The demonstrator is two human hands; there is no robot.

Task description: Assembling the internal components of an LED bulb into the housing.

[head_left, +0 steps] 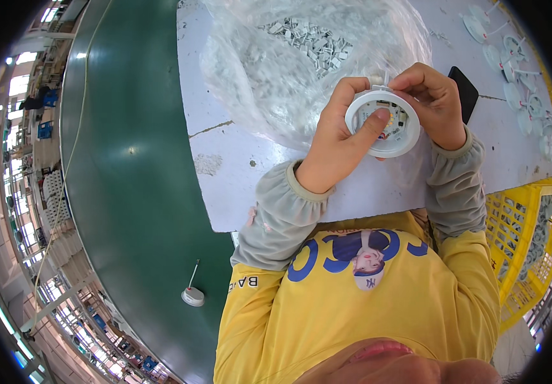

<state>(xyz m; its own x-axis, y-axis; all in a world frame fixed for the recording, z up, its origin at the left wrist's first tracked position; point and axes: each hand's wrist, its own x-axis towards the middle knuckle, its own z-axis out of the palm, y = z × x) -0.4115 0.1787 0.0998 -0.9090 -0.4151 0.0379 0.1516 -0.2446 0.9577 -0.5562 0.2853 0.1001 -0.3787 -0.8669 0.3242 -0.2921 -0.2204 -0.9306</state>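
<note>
Over the near part of the white table, my left hand (343, 134) is closed around a round white lamp housing (394, 149). Its thumb reaches inside, onto a circuit board (390, 131) with small components. My right hand (435, 102) is at the far right side of the housing, thumb and fingers pinched together at the rim. A small whitish piece (380, 80) stands up from the rim between both hands' fingertips. What the right fingertips grip is too small and covered to make out.
Beyond my hands, a clear plastic bag (241, 83) holds many small grey-white clips (314, 45). A black phone (465, 93) lies right. Several white discs with stems (513, 70) sit farther right, above a yellow crate (513, 221). One similar disc (193, 296) rests on the green belt (129, 166).
</note>
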